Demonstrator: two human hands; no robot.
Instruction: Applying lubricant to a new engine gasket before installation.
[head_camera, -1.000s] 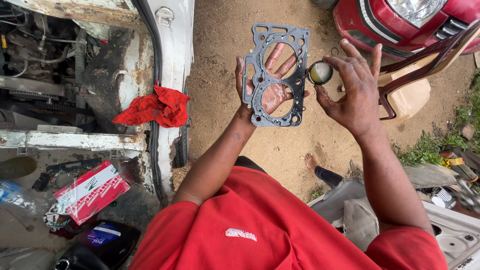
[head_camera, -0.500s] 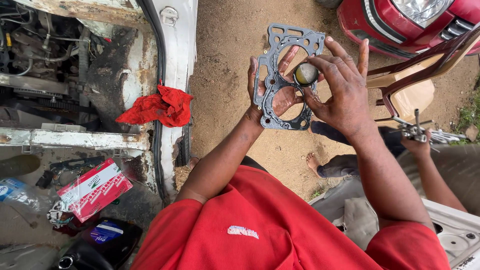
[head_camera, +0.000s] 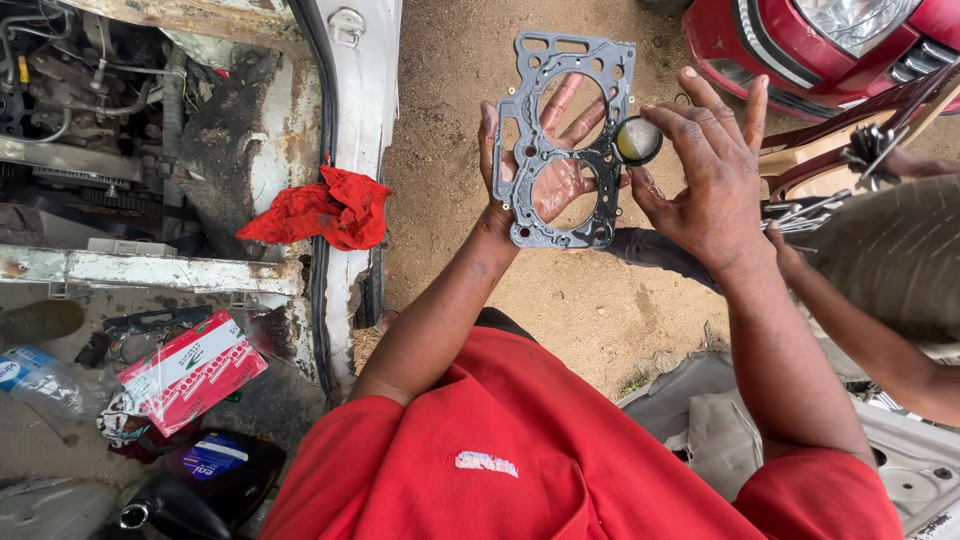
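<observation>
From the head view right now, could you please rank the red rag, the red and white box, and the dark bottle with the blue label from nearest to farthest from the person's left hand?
1. Red rag: on the white car edge, just left of the left hand, which holds the gasket.
2. Red and white box: lower left, in the engine bay.
3. Dark bottle with the blue label: bottom left, below the box.

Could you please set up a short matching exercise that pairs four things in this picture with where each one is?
Things:
1. head gasket
2. small round tin
3. red rag
4. red and white box

Places:
A. draped on the white car body edge
B. at the right hand's fingertips
C. flat against the left hand's palm
D. lower left, beside a plastic bottle

Pairs: 1-C, 2-B, 3-A, 4-D
</observation>
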